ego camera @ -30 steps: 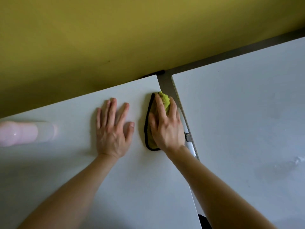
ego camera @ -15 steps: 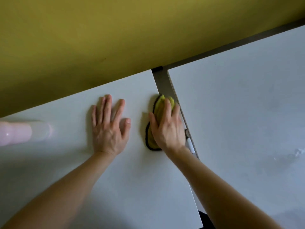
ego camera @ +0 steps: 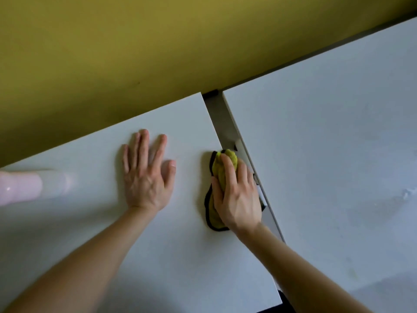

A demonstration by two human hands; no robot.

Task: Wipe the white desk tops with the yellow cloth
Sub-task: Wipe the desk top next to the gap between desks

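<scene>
Right hand (ego camera: 239, 197) seemingly pressing cloth (ego camera: 220, 170)

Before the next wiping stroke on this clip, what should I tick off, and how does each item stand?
1. Crumpled yellow cloth with black trim lies on the left white desk top: ok.
2. Right hand presses on the cloth, fingers laid over it: ok.
3. Left hand is flat on the same desk top, apart from the cloth: ok.
4. Cloth stays clear of the grey gap between the desks: not ok, it sits right at the edge.
5. Pale pink bottle-like object is away from both hands: ok.
6. Right white desk top wiped already: cannot tell.
</scene>
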